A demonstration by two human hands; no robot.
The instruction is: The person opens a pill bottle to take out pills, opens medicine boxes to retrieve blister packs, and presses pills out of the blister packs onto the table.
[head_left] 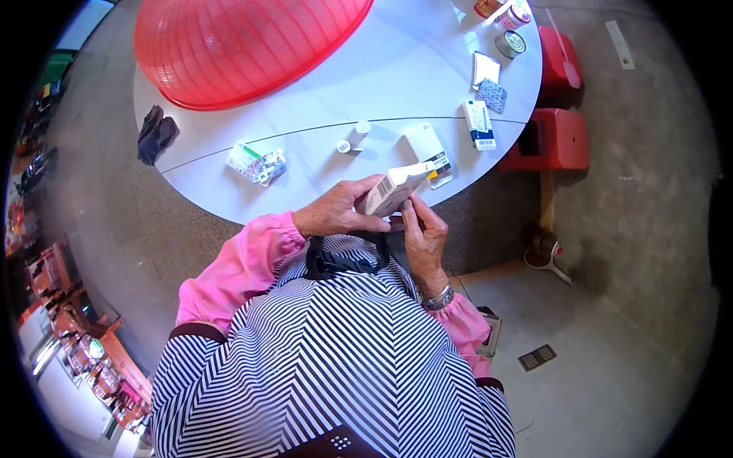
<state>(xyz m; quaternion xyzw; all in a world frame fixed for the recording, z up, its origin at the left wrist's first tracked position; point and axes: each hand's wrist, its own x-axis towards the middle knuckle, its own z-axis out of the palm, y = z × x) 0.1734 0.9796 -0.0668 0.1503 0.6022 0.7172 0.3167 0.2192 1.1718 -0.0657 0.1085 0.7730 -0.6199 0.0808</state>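
BRIGHT CTR, DARK RIM

Table is brightly lit, w/ soft shadows cast by bottles. Glare is seen lower L, where white strip is blown out. Floor is dimmer at R. Edges are bent, corners blacked out; far-L bkgd is blurred. Shirt is fairly sharp, slightly hazed low down.

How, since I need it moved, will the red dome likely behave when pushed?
The red dome is probably light for its size: its ribbed wall looks thin and see-through. That wall may flex if pressed. Its wide rim on the smooth-looking table suggests sliding rather than tipping.
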